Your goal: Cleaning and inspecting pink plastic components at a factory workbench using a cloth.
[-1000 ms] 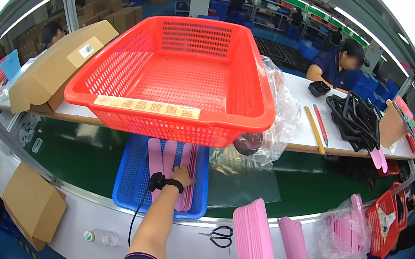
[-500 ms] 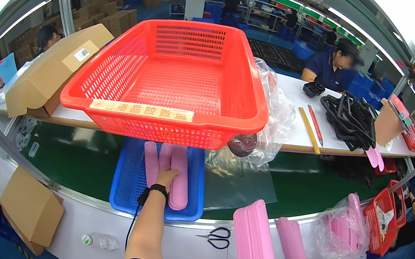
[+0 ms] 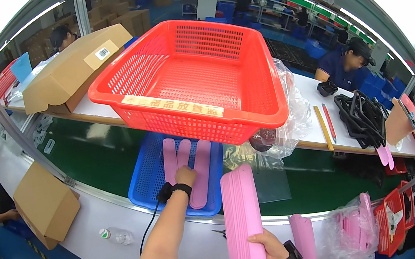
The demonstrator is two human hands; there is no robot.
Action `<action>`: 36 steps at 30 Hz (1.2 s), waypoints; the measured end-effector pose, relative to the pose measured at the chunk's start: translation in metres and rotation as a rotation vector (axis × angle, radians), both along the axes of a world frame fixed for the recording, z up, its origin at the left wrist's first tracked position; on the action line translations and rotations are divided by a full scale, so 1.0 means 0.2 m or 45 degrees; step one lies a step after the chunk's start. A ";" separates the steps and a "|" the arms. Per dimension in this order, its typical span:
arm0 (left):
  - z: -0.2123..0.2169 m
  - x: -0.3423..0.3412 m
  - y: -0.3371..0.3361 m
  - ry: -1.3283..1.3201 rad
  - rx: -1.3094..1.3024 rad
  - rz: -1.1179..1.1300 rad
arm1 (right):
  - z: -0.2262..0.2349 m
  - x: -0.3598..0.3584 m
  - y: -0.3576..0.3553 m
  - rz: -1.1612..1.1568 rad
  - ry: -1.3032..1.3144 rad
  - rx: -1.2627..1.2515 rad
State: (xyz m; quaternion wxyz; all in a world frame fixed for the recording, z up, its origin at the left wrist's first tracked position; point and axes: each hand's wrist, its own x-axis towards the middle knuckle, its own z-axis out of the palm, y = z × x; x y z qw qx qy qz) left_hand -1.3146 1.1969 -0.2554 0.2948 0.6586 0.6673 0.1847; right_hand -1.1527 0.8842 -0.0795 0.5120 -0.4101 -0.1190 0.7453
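Right hand (image 3: 268, 244) fingers gripping pink strip stack (image 3: 243, 222) (long axis upright), left hand (image 3: 186, 176) fingers hidden, state unclear

Strips (image 3: 191, 165) in tray (image 3: 145, 181); tray under basket (image 3: 193, 79); box (image 3: 71, 70) left of basket; stack (image 3: 244, 222) right of tray.

The red basket (image 3: 193, 77) overhangs the blue tray's (image 3: 145, 181) far half; its near side lies open; pink strips (image 3: 191, 165) fill its middle.
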 end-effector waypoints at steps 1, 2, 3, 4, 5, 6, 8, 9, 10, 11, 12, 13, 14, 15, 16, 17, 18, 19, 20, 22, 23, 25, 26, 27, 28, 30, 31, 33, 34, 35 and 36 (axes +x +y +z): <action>0.01 -0.04 0.00 -0.032 -0.018 0.041 | -0.01 -0.02 0.06 0.012 0.009 0.005; 0.05 -0.02 -0.03 -0.040 -0.019 0.027 | -0.03 -0.01 0.11 0.015 -0.021 0.010; 0.13 0.05 -0.09 0.149 0.056 0.196 | -0.05 0.01 0.15 -0.002 -0.064 0.011; 0.19 0.07 -0.12 0.346 0.142 0.389 | -0.06 0.01 0.18 -0.012 -0.074 0.018; 0.15 -0.04 -0.07 0.486 -0.027 0.318 | -0.06 -0.04 0.21 0.035 0.014 0.011; 0.09 -0.13 -0.03 0.492 -0.022 0.342 | -0.07 -0.08 0.25 0.073 0.098 -0.005; 0.00 -0.20 -0.01 0.511 -0.121 0.332 | -0.08 -0.12 0.26 0.074 0.153 -0.031; -0.01 -0.20 0.00 0.366 -0.089 0.338 | -0.07 -0.13 0.26 0.054 0.160 -0.048; -0.02 -0.17 0.01 0.361 -0.098 0.334 | -0.07 -0.13 0.26 0.035 0.167 -0.064; 0.06 -0.05 -0.01 0.332 -0.032 0.267 | -0.07 -0.09 0.25 0.000 0.150 -0.079; 0.13 -0.05 -0.03 0.322 0.045 0.242 | -0.08 -0.09 0.26 0.022 0.132 -0.070; 0.04 -0.05 -0.02 0.421 0.209 0.234 | -0.08 -0.09 0.26 0.043 0.114 -0.061; 0.01 -0.06 -0.02 0.425 0.213 0.245 | -0.08 -0.11 0.27 0.054 0.117 -0.055; -0.01 -0.07 -0.02 0.406 0.228 0.284 | -0.08 -0.12 0.28 0.048 0.140 -0.061; -0.04 -0.09 0.00 0.388 0.243 0.324 | -0.08 -0.13 0.29 0.044 0.164 -0.066; -0.01 -0.07 -0.01 0.439 0.125 0.231 | -0.08 -0.13 0.29 0.032 0.159 -0.069; 0.01 -0.04 -0.03 0.434 0.123 0.220 | -0.08 -0.12 0.29 0.006 0.164 -0.056; 0.03 -0.01 -0.05 0.477 0.121 0.192 | -0.07 -0.11 0.29 -0.018 0.168 -0.043; 0.07 0.00 -0.07 0.524 0.120 0.167 | -0.07 -0.10 0.29 -0.023 0.168 -0.045; 0.09 0.01 -0.10 0.488 0.027 0.115 | -0.06 -0.09 0.30 0.009 0.131 -0.007; 0.10 0.00 -0.10 0.454 -0.061 0.077 | -0.06 -0.09 0.30 0.012 0.133 -0.004; 0.12 -0.01 -0.07 0.380 -0.046 0.138 | -0.07 -0.09 0.30 0.009 0.139 -0.008; 0.12 0.00 -0.08 0.305 -0.041 0.192 | -0.07 -0.09 0.30 0.005 0.140 -0.011; 0.12 0.02 -0.09 0.305 -0.043 0.188 | -0.06 -0.08 0.31 -0.009 0.129 0.000; 0.13 0.05 -0.10 0.336 -0.034 0.199 | -0.06 -0.07 0.31 -0.025 0.117 0.011; 0.10 0.03 -0.10 0.374 -0.013 0.225 | -0.05 -0.09 0.34 -0.012 0.083 0.019; 0.02 -0.01 -0.08 0.294 -0.046 0.258 | -0.04 -0.11 0.35 0.004 0.048 0.024; -0.02 -0.03 -0.06 0.217 -0.085 0.278 | -0.06 -0.11 0.38 0.035 0.047 0.013; -0.04 -0.05 -0.05 0.235 -0.128 0.205 | -0.07 -0.12 0.40 0.071 0.043 0.003; -0.04 -0.05 -0.04 0.245 -0.169 0.121 | -0.07 -0.12 0.42 0.066 0.041 0.005; 0.03 0.00 -0.06 0.242 -0.166 0.104 | -0.08 -0.11 0.43 0.066 0.022 0.031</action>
